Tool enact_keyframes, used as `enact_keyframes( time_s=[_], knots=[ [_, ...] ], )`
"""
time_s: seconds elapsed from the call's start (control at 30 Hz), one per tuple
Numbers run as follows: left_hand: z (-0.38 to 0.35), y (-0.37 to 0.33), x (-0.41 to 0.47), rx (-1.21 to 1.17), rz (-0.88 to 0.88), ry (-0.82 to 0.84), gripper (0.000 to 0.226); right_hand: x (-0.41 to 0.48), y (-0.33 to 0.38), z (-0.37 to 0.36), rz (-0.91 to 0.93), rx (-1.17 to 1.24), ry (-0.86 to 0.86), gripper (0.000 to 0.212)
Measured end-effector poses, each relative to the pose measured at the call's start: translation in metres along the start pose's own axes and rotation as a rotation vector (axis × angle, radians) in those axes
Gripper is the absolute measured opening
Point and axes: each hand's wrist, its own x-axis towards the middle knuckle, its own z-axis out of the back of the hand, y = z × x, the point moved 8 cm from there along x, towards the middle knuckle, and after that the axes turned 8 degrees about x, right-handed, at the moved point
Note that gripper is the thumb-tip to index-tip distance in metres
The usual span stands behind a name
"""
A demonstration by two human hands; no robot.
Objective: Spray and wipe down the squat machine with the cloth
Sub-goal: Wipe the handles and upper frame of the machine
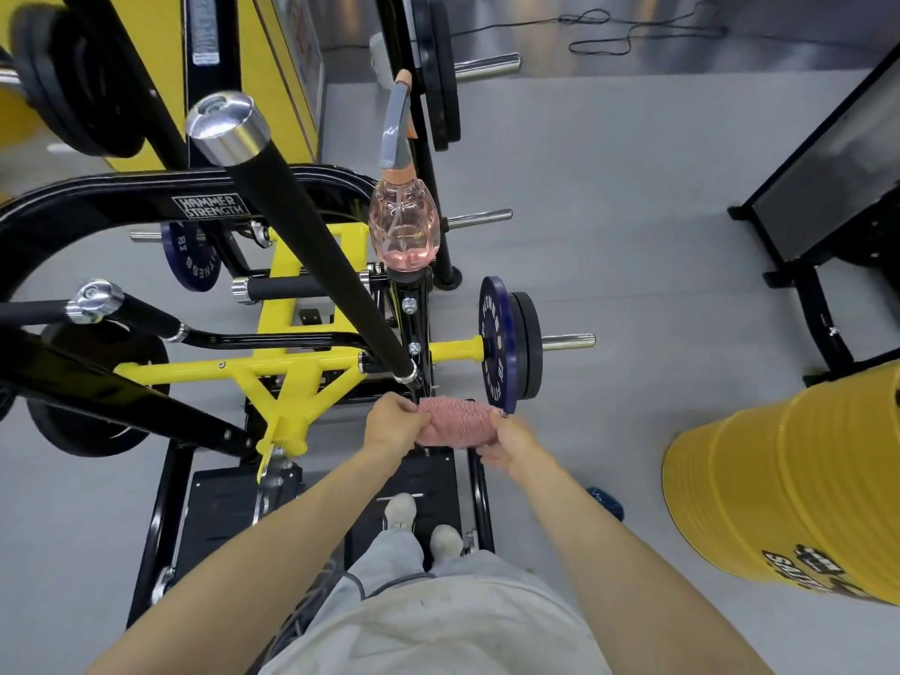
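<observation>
1. "HAMMER STRENGTH": outlined capitals in a boxed badge on the black curved frame of the squat machine point(210, 206).
2. "FITNESS": white capitals round the face of the blue weight plate point(493, 350) loaded at the right; smaller marks illegible.
3. "FITNESS", partly seen: second blue plate point(191, 265), stored at the left; its number is unclear.
4. Black capitals: yellow barrel point(779, 479), cut off, unreadable.
5. White label: black upright point(204, 36), blurred.

Only one view exists: a wide-angle camera on the person's head. It faces steeply down and a little forward, close above the squat machine point(292, 372). The grey floor point(633, 236) lies below, curved at the edges.
</observation>
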Motion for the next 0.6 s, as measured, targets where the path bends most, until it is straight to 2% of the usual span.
enact_keyframes(
  time_s=[0.1, 0.3, 0.4, 0.47, 0.6],
  knots=[
    [-0.004, -0.008, -0.003, -0.041, 0.039, 0.084, 0.005, -0.008, -0.001, 0.001, -0.003, 0.034, 0.032, 0.032],
    [-0.025, -0.013, -0.015, -0.530, 0.245, 0.382, 0.021, -0.007, 0.001, 0.003, -0.010, 0.078, 0.070, 0.034],
    [-0.027, -0.020, -0.016, -0.377, 0.155, 0.429, 0.022, -0.014, -0.001, 0.001, -0.072, 0.096, 0.140, 0.023],
    [-0.025, -0.026, -0.014, -0.225, 0.060, 0.385, 0.030, -0.011, -0.004, 0.002, -0.068, 0.048, 0.132, 0.016],
    [-0.026, -0.034, -0.010, -0.155, -0.047, 0.310, 0.026, -0.007, -0.004, 0.007, -0.019, -0.060, 0.090, 0.030]
  ],
)
